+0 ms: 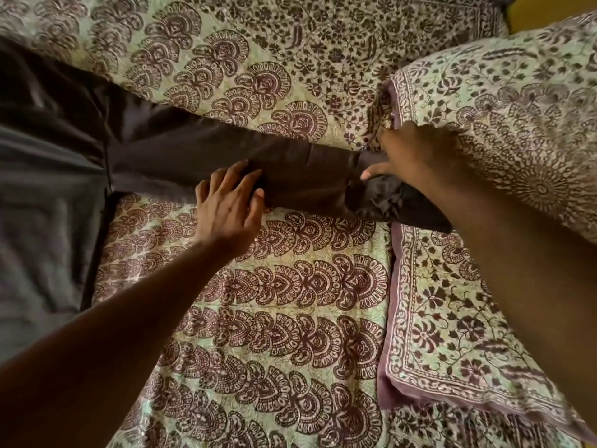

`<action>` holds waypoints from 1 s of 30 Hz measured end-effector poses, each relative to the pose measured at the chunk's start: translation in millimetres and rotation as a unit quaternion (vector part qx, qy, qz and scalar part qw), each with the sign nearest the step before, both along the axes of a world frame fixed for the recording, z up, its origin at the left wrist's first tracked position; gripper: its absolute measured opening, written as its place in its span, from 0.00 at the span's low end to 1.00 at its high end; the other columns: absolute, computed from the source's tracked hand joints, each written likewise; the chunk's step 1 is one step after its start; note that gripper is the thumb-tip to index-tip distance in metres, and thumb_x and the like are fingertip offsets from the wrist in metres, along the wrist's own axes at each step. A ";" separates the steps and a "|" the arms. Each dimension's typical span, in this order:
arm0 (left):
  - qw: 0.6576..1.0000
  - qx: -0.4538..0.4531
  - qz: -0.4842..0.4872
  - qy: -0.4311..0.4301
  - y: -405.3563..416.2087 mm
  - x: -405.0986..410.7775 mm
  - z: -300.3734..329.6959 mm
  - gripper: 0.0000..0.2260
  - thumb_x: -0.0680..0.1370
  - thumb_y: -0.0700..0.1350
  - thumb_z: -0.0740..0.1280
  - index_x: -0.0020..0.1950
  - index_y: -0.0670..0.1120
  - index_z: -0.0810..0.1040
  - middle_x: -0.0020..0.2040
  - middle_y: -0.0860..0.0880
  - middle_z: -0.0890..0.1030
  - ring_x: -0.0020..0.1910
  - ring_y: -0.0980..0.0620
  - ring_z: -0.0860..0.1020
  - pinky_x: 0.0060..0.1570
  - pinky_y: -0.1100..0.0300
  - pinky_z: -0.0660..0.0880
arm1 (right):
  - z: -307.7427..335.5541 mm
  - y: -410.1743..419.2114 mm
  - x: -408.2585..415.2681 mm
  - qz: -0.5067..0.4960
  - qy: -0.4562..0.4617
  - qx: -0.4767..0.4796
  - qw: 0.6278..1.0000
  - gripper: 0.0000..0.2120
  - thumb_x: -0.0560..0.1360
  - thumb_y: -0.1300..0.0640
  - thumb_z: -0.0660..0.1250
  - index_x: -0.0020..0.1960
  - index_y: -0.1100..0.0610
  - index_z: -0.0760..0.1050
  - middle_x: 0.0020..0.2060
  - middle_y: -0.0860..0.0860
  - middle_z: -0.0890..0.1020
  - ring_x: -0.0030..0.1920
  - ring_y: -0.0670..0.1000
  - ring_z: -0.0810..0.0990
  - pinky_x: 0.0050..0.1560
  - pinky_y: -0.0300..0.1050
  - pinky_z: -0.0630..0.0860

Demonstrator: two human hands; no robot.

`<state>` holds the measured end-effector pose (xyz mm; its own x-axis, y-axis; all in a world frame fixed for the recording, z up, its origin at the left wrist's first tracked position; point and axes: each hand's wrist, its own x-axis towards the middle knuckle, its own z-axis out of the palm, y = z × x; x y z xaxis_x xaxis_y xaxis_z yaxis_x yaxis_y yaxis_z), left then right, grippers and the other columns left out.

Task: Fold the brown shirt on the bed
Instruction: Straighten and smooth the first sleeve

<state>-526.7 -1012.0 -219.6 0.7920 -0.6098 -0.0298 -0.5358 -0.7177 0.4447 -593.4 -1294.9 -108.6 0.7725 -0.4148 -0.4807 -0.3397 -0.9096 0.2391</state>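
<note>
The brown shirt (58,150) lies spread over the left of the bed, its body at the left edge and one long sleeve (226,156) stretching right across the patterned bedspread (290,302). My left hand (229,202) rests flat on the sleeve's lower edge near its middle, fingers straight and spread. My right hand (410,153) reaches over the crumpled cuff end (387,198) of the sleeve, thumb out to the left; its fingers are hidden behind the hand, so their hold on the cloth is unclear.
A pillow (517,124) in the same floral print lies at the right, next to the cuff. A purple-edged fold of bedding (397,286) runs down the right side. A yellow surface (549,8) shows at the top right corner.
</note>
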 end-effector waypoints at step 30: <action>0.986 0.153 0.058 0.007 157.3 185.8 -15.3 0.27 0.85 0.63 0.50 0.84 0.59 0.51 0.85 0.54 0.47 0.84 0.48 0.46 0.80 0.41 0.48 | -128.2 222.4 114.1 0.002 -0.343 0.101 0.934 0.32 0.82 0.32 0.52 0.82 0.45 0.59 0.84 0.56 0.54 0.83 0.62 0.51 0.76 0.67 0.56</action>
